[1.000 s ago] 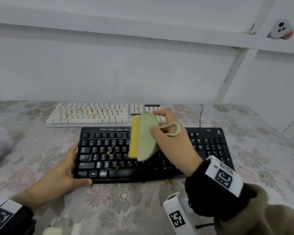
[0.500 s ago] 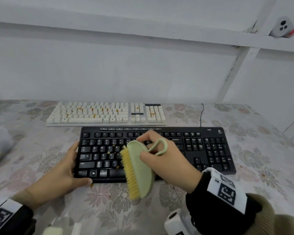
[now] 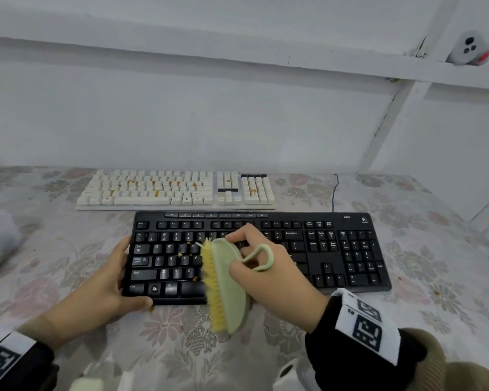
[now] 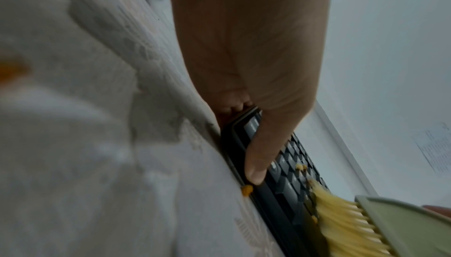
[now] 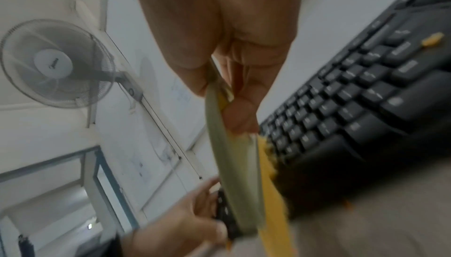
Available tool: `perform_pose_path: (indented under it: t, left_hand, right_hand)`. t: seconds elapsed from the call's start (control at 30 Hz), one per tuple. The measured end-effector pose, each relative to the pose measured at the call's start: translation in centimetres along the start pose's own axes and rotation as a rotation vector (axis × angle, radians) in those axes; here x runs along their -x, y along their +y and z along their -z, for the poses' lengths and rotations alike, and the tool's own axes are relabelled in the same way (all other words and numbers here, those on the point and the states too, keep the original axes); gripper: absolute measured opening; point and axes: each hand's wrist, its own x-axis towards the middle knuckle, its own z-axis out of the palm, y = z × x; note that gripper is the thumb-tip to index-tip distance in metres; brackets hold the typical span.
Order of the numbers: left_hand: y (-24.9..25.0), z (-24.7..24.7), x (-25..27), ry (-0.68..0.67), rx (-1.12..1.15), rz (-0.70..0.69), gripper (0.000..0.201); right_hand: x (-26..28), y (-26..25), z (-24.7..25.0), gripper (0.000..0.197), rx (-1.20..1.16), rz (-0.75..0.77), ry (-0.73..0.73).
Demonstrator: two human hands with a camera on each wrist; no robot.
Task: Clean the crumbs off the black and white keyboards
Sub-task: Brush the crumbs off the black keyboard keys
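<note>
1. The green brush (image 3: 230,286) is gripped by the right hand (image 3: 268,275), with the fingers curled round its back and its loop handle. The yellow bristles (image 3: 211,280) are turned to the left and are laid over the near middle of the black keyboard (image 3: 336,249).
2. The near left corner of the black keyboard is held by the left hand (image 3: 102,289). The thumb (image 4: 258,157) is pressed along the front edge, and the other fingers are curled at the left end.
3. The work is judged to be partly done. A few orange crumbs (image 3: 181,253) are left on the letter keys just left of the bristles. One crumb (image 4: 246,189) is seen on the flowered cloth (image 3: 435,292), touching the front edge by the thumb.
4. The white keyboard (image 3: 175,190) is set just behind the black one. Many orange crumbs are seen on it, so it is judged not yet cleaned.
5. Counted: two keyboards, one brush, two hands. About four crumbs are seen on the black keys. The crumbs on the white keys are too small to be counted well.
</note>
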Motion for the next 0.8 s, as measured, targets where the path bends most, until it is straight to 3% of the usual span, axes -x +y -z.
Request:
perform_pose_path:
  t: [0.1, 0.23, 0.3, 0.6, 0.67, 0.8]
  left_hand:
    - [0.1, 0.0, 0.0, 0.004, -0.005, -0.001, 0.107]
    - [0.1, -0.1, 0.0, 0.010, -0.010, 0.000, 0.106]
    - [0.2, -0.1, 0.0, 0.012, -0.015, -0.004, 0.106]
    - [0.1, -0.1, 0.0, 0.008, -0.008, -0.004, 0.105]
    - [0.2, -0.1, 0.0, 0.010, 0.002, 0.001, 0.105]
    - [0.2, 0.0, 0.1, -0.006, 0.003, 0.008, 0.110]
  right_hand:
    - [-0.4, -1.2, 1.0, 0.015, 0.037, 0.021, 0.019]
    - [-1.8, -1.8, 1.7, 0.023, -0.059, 0.087, 0.244]
    - [-2.1, -1.6, 1.3, 0.024, -0.064, 0.091, 0.291]
    - [0.4, -0.2, -0.2, 0.019, -0.012, 0.010, 0.013]
    - [0.2, -0.8, 0.4, 0.019, 0.010, 0.021, 0.043]
    - [-1.5, -1.8, 0.9, 0.025, -0.057, 0.106, 0.239]
